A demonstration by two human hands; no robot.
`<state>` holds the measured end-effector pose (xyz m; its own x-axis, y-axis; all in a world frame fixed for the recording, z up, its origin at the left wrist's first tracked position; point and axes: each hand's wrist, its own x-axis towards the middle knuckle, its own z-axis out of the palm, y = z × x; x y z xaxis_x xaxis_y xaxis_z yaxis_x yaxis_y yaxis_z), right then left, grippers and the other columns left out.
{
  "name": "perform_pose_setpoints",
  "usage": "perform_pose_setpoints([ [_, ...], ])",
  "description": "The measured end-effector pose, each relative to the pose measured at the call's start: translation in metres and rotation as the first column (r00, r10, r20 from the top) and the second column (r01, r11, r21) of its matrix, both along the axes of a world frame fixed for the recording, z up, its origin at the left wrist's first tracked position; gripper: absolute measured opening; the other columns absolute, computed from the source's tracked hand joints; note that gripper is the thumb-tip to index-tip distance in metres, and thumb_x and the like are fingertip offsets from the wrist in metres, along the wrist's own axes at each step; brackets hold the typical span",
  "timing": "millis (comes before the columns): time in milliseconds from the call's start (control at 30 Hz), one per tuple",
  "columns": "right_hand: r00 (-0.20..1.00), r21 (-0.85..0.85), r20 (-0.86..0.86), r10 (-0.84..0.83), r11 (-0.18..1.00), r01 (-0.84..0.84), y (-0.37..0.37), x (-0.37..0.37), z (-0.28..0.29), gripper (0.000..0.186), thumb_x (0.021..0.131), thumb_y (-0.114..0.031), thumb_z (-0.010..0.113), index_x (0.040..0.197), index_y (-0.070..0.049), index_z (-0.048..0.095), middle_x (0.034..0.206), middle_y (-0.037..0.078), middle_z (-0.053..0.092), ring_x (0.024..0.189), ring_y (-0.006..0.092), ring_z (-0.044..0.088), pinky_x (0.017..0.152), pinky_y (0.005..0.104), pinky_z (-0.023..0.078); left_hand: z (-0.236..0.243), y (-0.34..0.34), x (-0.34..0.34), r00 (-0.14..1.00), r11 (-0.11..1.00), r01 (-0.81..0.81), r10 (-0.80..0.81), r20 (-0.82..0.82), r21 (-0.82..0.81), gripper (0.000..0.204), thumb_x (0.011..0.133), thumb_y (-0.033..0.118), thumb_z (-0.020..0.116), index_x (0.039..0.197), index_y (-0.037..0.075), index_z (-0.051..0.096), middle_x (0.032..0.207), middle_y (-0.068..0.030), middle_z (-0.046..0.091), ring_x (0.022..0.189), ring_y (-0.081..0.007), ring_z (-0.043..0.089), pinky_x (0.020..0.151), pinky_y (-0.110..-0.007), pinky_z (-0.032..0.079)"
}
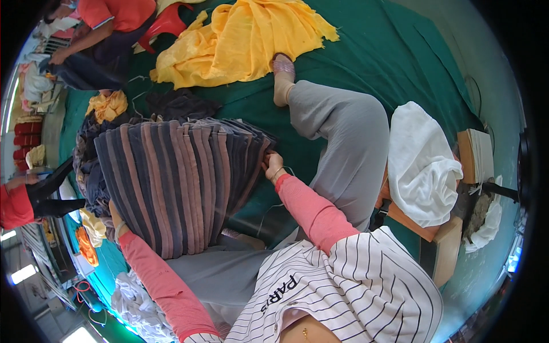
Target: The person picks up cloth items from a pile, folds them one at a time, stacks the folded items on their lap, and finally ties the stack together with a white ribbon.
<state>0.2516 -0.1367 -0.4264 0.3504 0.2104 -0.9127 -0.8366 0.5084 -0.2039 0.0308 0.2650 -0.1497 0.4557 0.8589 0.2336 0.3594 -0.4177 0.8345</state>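
A striped cloth bundle (177, 188) in dark grey and dusty pink spreads across the centre in long folds. My right hand (273, 164) grips its right edge, fingers curled round it. At its lower left edge is my left hand (116, 216), its fingers hidden behind the cloth. Dark crumpled fabrics (91, 166) lie along the bundle's left side and behind it.
Yellow cloth (240, 40) lies on the green floor sheet (389, 51). White cloth (423, 160) rests beside my bent leg (349, 131) on wooden boards (449, 251). Co-workers in red tops (126, 14) are at upper and middle left. White fabric (137, 303) is heaped lower left.
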Motion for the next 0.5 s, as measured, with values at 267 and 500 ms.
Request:
perform_pose_setpoints([
  [267, 0.996, -0.017, 0.084, 0.042, 0.999, -0.041, -0.006, -0.001, -0.014, 0.034, 0.08, -0.01, 0.04, 0.107, -0.017, 0.058, 0.097, 0.003, 0.057, 0.089, 0.0199, 0.051, 0.079, 0.0404, 0.037, -0.013, 0.008, -0.006, 0.998, 0.928, 0.058, -0.054, 0.022, -0.368, 0.035, 0.095, 0.024, 0.04, 0.11, -0.002, 0.058, 0.096, -0.0077, 0.063, 0.08, -0.0154, 0.06, 0.073, -0.027, 0.049],
  [500, 1.0, 0.018, 0.019, -0.021, 1.0, 0.02, -0.02, 0.009, -0.003, 0.039, 0.081, -0.005, 0.041, 0.113, -0.024, 0.053, 0.085, 0.001, 0.057, 0.085, 0.0197, 0.053, 0.08, 0.0429, 0.037, -0.027, 0.019, -0.002, 0.997, 0.762, 0.076, -0.072, 0.033, -0.643, 0.034, 0.095, 0.023, 0.04, 0.111, -0.002, 0.058, 0.097, -0.0077, 0.063, 0.081, -0.0153, 0.059, 0.074, -0.026, 0.049],
])
